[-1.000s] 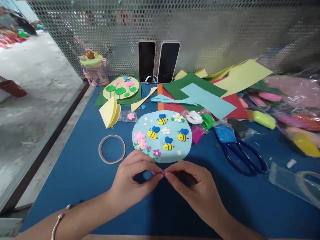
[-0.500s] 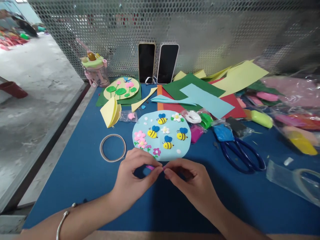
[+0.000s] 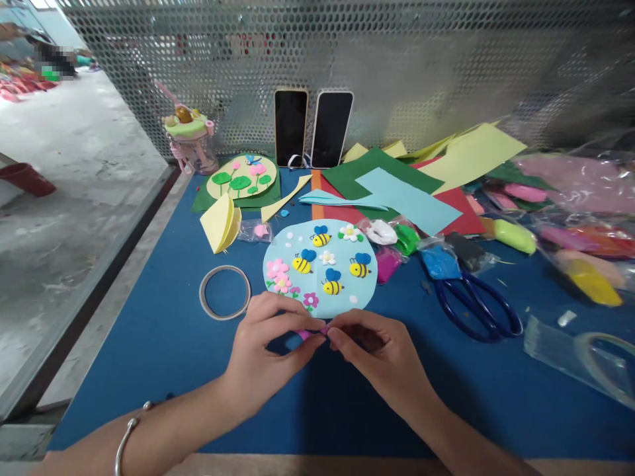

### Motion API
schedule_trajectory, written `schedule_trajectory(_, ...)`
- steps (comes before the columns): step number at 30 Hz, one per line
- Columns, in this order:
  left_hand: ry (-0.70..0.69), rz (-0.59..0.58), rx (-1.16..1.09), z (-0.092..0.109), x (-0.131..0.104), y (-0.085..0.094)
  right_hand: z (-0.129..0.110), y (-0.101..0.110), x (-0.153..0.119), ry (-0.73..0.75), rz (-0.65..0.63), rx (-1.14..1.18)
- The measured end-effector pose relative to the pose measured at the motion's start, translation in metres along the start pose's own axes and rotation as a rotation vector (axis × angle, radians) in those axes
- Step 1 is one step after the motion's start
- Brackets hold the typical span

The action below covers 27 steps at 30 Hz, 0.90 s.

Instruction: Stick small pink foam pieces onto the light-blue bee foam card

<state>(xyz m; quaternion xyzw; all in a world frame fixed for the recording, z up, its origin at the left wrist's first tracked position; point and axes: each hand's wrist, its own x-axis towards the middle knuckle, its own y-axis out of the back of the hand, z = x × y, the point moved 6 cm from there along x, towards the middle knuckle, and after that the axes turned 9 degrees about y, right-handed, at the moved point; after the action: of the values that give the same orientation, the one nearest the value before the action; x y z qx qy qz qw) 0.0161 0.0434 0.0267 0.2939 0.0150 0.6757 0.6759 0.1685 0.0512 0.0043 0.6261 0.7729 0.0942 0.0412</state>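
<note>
Left hand (image 3: pixel 265 357), nearest: fingers curled, thumb and forefinger closed on a small pink clay piece (image 3: pixel 308 333); bracelet (image 3: pixel 127 436) at the wrist.
Right hand (image 3: pixel 381 360): fingertips pinched on the other end of the same piece, meeting the left fingertips just above the blue bench (image 3: pixel 163 344).
Handling judgement: best worked with light, even pressure from both pinches, kept low over the bench and clear of the disc edge, so the soft clay is shaped rather than torn or smeared.
Pink clay piece: held between both hands, mostly hidden by fingertips, just in front of the near rim of the light-blue paper disc (image 3: pixel 367 291).
Disc: flat, bearing clay bees and flowers.
Left of disc: tape ring (image 3: pixel 225 293), flat. Right: blue scissors (image 3: pixel 479 304), apart from the hands.
Further: bagged clay lumps, coloured paper sheets (image 3: pixel 407 192), a green lily-pad disc (image 3: pixel 241 175).
Far edge: two phones (image 3: pixel 312 129) upright against the perforated metal screen (image 3: pixel 421 73).
</note>
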Motion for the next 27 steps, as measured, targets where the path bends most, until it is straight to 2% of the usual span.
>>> schedule_trajectory(5,-0.033,0.019,0.015,0.0039,0.0009,0.0013,-0.0008,-0.0007,-0.0012,0.009,-0.017,-0.008)
schedule_trajectory(11,0.027,-0.006,-0.028,0.0007,0.0018,-0.0003,0.0009,0.0,-0.0013,0.006,-0.017,-0.018)
schedule_trajectory(19,0.018,0.002,-0.015,-0.0016,-0.0003,-0.0026,0.0006,0.0003,-0.0012,0.002,0.006,-0.015)
schedule_trajectory(27,-0.168,0.001,0.151,0.0069,-0.0029,-0.0041,0.005,-0.0002,0.0001,-0.023,-0.031,0.044)
